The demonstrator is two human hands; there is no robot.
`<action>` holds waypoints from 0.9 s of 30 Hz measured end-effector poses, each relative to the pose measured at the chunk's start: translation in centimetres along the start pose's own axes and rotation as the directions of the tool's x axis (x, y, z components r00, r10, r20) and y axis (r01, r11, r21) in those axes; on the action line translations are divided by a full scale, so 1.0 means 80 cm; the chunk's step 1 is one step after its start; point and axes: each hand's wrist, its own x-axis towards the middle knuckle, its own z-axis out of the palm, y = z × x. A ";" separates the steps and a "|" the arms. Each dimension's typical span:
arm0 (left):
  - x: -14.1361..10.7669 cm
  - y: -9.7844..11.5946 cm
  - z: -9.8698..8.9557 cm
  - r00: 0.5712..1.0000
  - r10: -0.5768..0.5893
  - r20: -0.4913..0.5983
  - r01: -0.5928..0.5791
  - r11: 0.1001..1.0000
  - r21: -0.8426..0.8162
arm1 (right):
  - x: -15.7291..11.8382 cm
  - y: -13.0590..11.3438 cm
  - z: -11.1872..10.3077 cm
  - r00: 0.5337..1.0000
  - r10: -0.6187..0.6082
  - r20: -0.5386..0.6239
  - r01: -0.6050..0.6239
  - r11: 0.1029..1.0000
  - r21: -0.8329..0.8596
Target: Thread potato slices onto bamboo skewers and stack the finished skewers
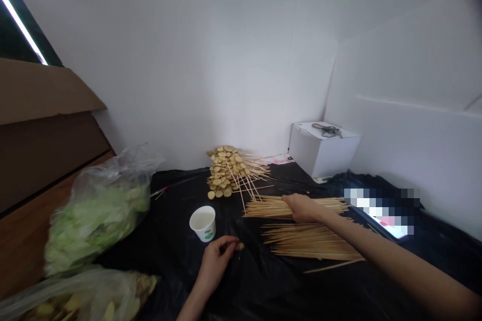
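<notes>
In the head view, our left hand (214,262) sits low on the black plastic sheet (158,281), its fingers (227,246) closed in a pinch on a small yellow piece (240,246). Our right hand (301,208) lies across a loose bundle of thin wooden skewers (271,207). Its fingers curl over the top of the bundle, and we cannot tell whether they are gripping the sticks or only resting on them. A second bundle of skewers (311,242) lies just below the first, with one stick (331,266) slanting apart at its lower edge. Farther ahead, a heap of skewers threaded with round yellow slices (226,170) lies against the foot of the white wall (188,85). A white paper cup (202,223) of pale liquid stands upright near our left hand. On the left, a clear plastic bag of pale green leaves (98,215) lies beside a thin stick with a red band (160,191), and a second bag of yellow pieces (75,296) sits at the bottom edge of the view. In the far corner stands a white cardboard box (324,150) with a small dark object (327,130) on its lid, and to the right of the skewers lies a phone (387,228), mostly hidden by a pixelated patch.
</notes>
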 end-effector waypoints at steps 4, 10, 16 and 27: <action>0.001 -0.003 0.000 1.000 -0.004 -0.003 0.004 1.000 0.000 | -0.015 0.008 0.012 1.000 0.007 0.021 -0.007 1.000 0.015; 0.003 -0.013 0.002 1.000 0.012 0.009 -0.012 1.000 -0.007 | -0.029 0.010 0.012 0.998 -0.059 0.008 0.058 0.997 0.056; 0.005 -0.016 0.002 1.000 0.007 0.004 -0.007 1.000 0.024 | 0.039 -0.004 -0.018 0.989 0.065 -0.134 -0.006 0.914 0.405; 0.001 -0.007 0.002 1.000 -0.020 -0.012 0.020 1.000 0.009 | 0.159 -0.096 0.025 0.903 0.397 -0.165 -0.161 0.667 0.727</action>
